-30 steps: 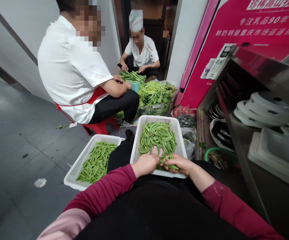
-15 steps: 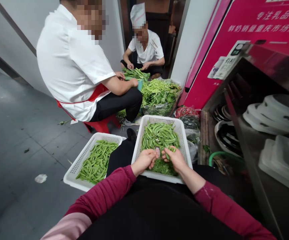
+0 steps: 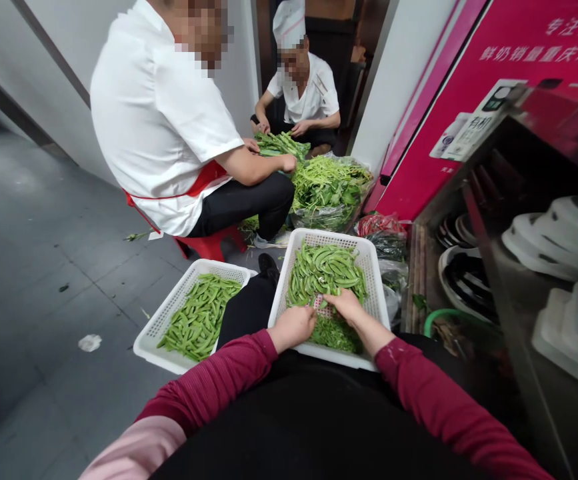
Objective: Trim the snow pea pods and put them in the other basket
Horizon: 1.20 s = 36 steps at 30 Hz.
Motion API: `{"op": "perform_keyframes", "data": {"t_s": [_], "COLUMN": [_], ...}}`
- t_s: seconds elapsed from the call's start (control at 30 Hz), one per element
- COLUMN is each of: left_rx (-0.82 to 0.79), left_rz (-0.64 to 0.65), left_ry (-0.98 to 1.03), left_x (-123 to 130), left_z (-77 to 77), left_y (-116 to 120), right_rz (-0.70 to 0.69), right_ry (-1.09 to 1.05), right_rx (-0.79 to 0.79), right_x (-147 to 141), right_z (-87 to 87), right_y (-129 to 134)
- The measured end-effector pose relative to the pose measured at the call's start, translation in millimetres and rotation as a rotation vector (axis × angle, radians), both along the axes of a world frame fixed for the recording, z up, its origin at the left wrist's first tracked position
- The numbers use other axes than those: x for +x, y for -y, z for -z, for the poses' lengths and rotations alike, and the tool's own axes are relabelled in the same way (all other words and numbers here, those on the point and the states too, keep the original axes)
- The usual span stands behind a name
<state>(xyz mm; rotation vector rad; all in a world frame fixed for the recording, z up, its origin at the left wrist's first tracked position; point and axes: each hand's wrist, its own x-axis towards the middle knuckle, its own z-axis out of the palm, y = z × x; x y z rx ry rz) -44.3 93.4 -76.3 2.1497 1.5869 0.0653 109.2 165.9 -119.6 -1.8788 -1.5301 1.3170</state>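
A white perforated basket (image 3: pixel 379 293) rests on my lap, with green pea pods (image 3: pixel 326 270) in its far part and a heap of small green trimmings (image 3: pixel 336 335) nearest me. My left hand (image 3: pixel 295 327) is closed at the basket's near left; what its fingertips hold is too small to make out. Over the pods' near edge, my right hand (image 3: pixel 346 307) reaches in with its fingers at the pods; whether it grips one is unclear. Left of my leg, a second white basket (image 3: pixel 156 327) holds many pods (image 3: pixel 201 317).
A person in white (image 3: pixel 169 127) sits on a red stool (image 3: pixel 209 245); another (image 3: pixel 309 93) crouches behind, both handling greens. A bag of leafy greens (image 3: pixel 329 190) stands ahead. At right are a metal shelf with white containers (image 3: pixel 573 327) and a green-rimmed tub (image 3: pixel 433 317).
My right hand has moved forward and down to the pods, no longer showing the pods it held up. My left hand has turned slightly. The whole view has shifted a little.
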Motion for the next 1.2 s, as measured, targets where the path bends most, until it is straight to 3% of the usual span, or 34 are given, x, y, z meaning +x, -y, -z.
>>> {"op": "perform_keyframes", "data": {"t_s": [0.17,0.3,0.47,0.6,0.67,0.77,0.87,0.93,1.0,1.1,1.2], "left_rx": [0.086,0.124,0.157,0.187,0.188,0.177,0.159,0.139,0.17,0.268,0.24], "left_rz": [0.038,0.108,0.224,0.235,0.235,0.147,-0.096,-0.159,-0.094,0.121,0.312], "left_ry": [0.042,0.059,0.043,-0.001,0.019,0.045,0.038,0.049,0.064,0.037,-0.067], "left_x": [9,13,11,15,17,14,3,-4,-5,4,14], "left_z": [-7.7,-17.0,-30.0,-35.8,-36.7,-34.6,-30.3,-29.2,-30.7,-35.1,-37.0], "left_y": [2,7,15,23,23,16,2,-3,-1,12,23], "right_rz": [-0.028,0.058,0.059,0.074,0.007,-0.148,-0.187,-0.207,-0.241,-0.313,-0.452], "right_ry": [-0.297,-0.625,-0.657,-0.6,-0.588,-0.62,-0.666,-0.666,-0.648,-0.587,-0.415], "right_rx": [-0.132,-0.236,-0.168,-0.083,-0.099,-0.172,-0.27,-0.32,-0.333,-0.294,-0.216], "right_x": [19,21,16,13,14,22,34,41,45,46,44], "right_z": [-25.9,-38.4,-45.1,-51.3,-55.7,-62.7,-66.5,-65.6,-62.8,-59.2,-60.6], "right_y": [23,37,49,57,60,64,68,71,73,73,71]}}
